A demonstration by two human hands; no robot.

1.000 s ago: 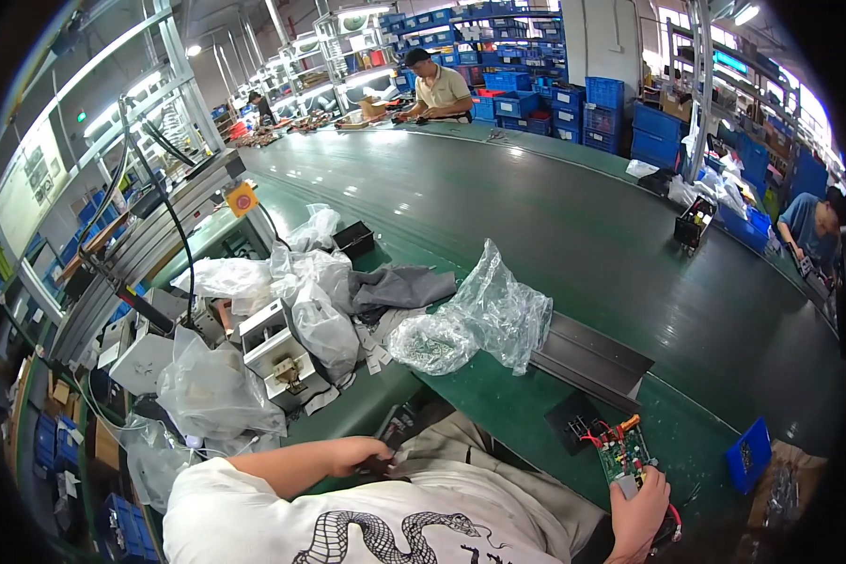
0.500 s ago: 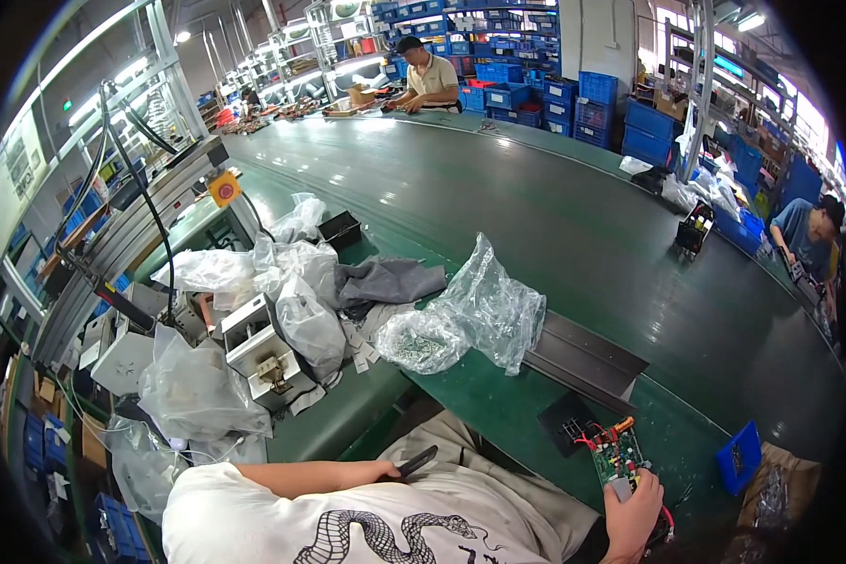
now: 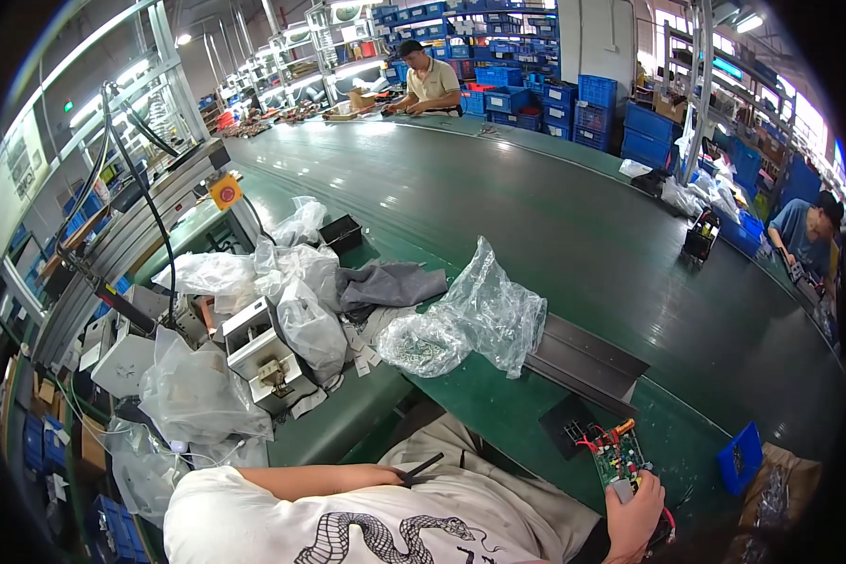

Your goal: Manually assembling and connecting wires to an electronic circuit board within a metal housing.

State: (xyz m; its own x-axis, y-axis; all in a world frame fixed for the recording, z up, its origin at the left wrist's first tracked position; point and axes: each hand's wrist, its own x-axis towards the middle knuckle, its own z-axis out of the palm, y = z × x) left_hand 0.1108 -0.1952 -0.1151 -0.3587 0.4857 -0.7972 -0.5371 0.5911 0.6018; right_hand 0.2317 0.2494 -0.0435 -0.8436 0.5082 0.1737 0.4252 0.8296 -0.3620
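The right hand (image 3: 634,512) sits at the lower right of the wide green conveyor belt (image 3: 555,226), its fingers wrapped round the near end of a small green circuit board with red and orange wires (image 3: 618,456); the board lies on the belt's near edge, just beside a flat black pad (image 3: 566,428). The left hand (image 3: 385,475) rests low against the person's lap, below the belt's near edge, fingers closed on a thin black stick-like tool (image 3: 423,466) that points up and to the right. On the belt's near edge, left of the board, lies a crumpled clear plastic bag of small metal parts (image 3: 470,320), touching a grey folded cloth (image 3: 390,282). Further left of the belt are white plastic bags (image 3: 282,282) and a white boxy metal part (image 3: 263,352). A blue plastic tray (image 3: 741,458) stands right of the board
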